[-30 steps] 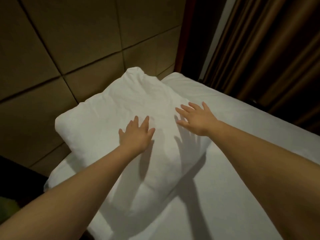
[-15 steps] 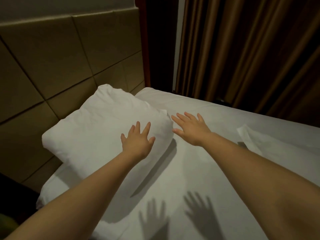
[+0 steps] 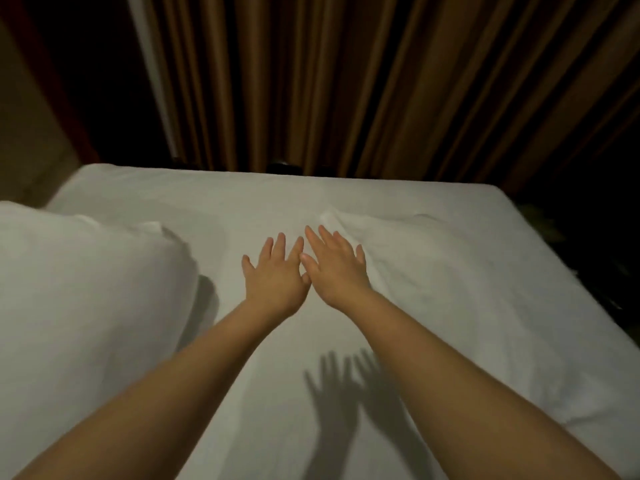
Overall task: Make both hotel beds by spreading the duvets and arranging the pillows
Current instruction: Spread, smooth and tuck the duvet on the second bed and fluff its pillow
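left hand (image 3: 273,275) and right hand (image 3: 334,268) hover empty, fingers spread, over the bed (image 3: 207,188), pillow (image 3: 86,289) at left and the likely duvet (image 3: 433,271) by the right fingertips (image 3: 322,232), where a one-corner grab could drag it crooked.

We saw the bed (image 3: 221,188) covered by a smooth white sheet (image 3: 273,403), its far edge running straight across and rounding off at the far right corner. On its left side lay a plump white pillow (image 3: 86,292), thick enough to cast a dark shadow onto the sheet beside it. Toward the right lay a flatter, rumpled white cloth (image 3: 433,271), one corner pointing to the middle of the bed; we could not tell whether it was a pillowcase or a thin pillow. Pillow and cloth lay apart, bare sheet between them.
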Demonstrator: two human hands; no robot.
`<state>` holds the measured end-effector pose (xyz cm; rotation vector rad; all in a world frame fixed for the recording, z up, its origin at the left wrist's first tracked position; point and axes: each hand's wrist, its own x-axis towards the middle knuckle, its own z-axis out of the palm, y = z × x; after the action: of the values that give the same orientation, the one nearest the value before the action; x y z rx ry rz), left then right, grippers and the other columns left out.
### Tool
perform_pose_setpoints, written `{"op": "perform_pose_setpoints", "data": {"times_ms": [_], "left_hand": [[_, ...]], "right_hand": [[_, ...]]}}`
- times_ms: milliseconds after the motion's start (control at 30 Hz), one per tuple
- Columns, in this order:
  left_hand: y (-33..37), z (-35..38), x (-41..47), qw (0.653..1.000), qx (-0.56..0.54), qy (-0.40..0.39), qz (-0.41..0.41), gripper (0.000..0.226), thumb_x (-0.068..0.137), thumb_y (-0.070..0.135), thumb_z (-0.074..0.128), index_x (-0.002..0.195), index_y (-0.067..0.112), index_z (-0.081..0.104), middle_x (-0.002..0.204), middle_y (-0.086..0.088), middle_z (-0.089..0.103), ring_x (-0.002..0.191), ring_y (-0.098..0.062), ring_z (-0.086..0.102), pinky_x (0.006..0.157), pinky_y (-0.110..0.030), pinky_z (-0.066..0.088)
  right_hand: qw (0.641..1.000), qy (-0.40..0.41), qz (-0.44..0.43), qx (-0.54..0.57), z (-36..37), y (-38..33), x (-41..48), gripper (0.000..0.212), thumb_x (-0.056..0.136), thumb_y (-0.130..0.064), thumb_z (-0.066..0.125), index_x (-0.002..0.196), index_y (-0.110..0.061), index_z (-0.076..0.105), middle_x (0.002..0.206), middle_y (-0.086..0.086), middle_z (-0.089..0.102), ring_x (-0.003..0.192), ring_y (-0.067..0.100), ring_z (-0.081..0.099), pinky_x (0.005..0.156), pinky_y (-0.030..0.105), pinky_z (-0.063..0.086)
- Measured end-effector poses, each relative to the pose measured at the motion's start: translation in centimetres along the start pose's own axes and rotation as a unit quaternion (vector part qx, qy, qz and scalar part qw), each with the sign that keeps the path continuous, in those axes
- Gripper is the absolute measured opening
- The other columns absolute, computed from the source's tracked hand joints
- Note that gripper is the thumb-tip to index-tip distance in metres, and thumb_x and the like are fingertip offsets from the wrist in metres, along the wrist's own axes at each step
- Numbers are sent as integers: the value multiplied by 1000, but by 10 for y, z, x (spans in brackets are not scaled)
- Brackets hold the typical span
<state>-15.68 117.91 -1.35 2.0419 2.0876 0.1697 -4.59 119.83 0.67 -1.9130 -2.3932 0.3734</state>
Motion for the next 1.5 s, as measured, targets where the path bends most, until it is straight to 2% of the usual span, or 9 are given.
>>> {"op": "perform_pose_setpoints", "data": {"times_ms": [267, 433, 633, 733, 800, 933, 1100, 1333, 1500], "left_hand": [[147, 46, 32, 993, -1, -37, 111, 62, 99, 49, 29, 151, 33, 0, 160, -5, -2, 147, -24, -1, 113, -56, 9], [253, 93, 61, 994, 6, -54, 96, 68, 98, 51, 31, 150, 33, -9, 160, -4, -5, 147, -27, -3, 113, -56, 10], [381, 192, 92, 983, -49, -167, -55, 105, 81, 68, 53, 147, 32, -21, 157, -12, -19, 144, -41, 5, 111, -58, 23], [414, 244, 105, 950, -104, -220, -196, 129, 66, 72, 66, 145, 27, -26, 153, -23, -21, 141, -50, -2, 114, -54, 11], [420, 270, 107, 937, -128, -204, -252, 133, 63, 69, 71, 145, 29, -25, 153, -28, -11, 140, -50, 6, 111, -53, 20], [409, 293, 109, 921, -187, -142, -311, 122, 70, 59, 73, 150, 15, -9, 141, -28, 32, 126, -42, 41, 102, -44, 37], [380, 299, 99, 927, -176, -79, -321, 45, 97, 40, 45, 119, 1, 52, 121, -18, 59, 114, -35, 54, 88, -35, 39], [340, 231, 79, 871, -321, 142, -344, 43, 102, 29, 31, 119, -2, 55, 123, -21, 58, 116, -36, 52, 97, -37, 37], [273, 144, 71, 826, -416, 204, -321, 45, 103, 31, 30, 120, -2, 56, 124, -20, 58, 116, -33, 51, 98, -35, 36]], "right_hand": [[991, 32, 129, 11, -36, 164, -19, 57, 100, -53, 20, 152, -37, 3, 161, -7, 2, 148, 20, 0, 117, 49, -1], [984, 21, 175, 28, -38, 303, -12, 59, 100, -55, 21, 152, -35, 3, 161, -6, 2, 148, 21, 2, 117, 50, 2], [967, -21, 237, 87, -1, 476, 2, 81, 89, -70, 34, 152, -33, -2, 161, 0, -4, 147, 29, 2, 116, 53, 4], [924, -103, 337, 152, 45, 547, -8, 112, 72, -81, 50, 151, -30, -12, 160, 8, -10, 147, 33, -2, 115, 56, 2], [894, -133, 373, 208, 73, 572, -12, 124, 63, -84, 57, 152, -25, -9, 160, 13, 1, 146, 35, 6, 116, 56, 7], [920, -57, 331, 202, 109, 575, 0, 103, 69, -79, 58, 139, -7, 33, 143, 17, 41, 132, 35, 38, 108, 47, 29], [944, -52, 268, 186, 111, 554, -4, 57, 97, -56, 32, 131, -12, 47, 130, 14, 56, 120, 33, 52, 99, 42, 35], [954, 84, 168, 233, 29, 456, -9, 51, 101, -47, 30, 114, -7, 59, 116, 17, 63, 106, 34, 58, 85, 36, 42], [943, 168, 127, 256, -33, 343, -11, 52, 101, -47, 29, 104, -7, 61, 110, 15, 64, 100, 31, 58, 79, 34, 41]]}}
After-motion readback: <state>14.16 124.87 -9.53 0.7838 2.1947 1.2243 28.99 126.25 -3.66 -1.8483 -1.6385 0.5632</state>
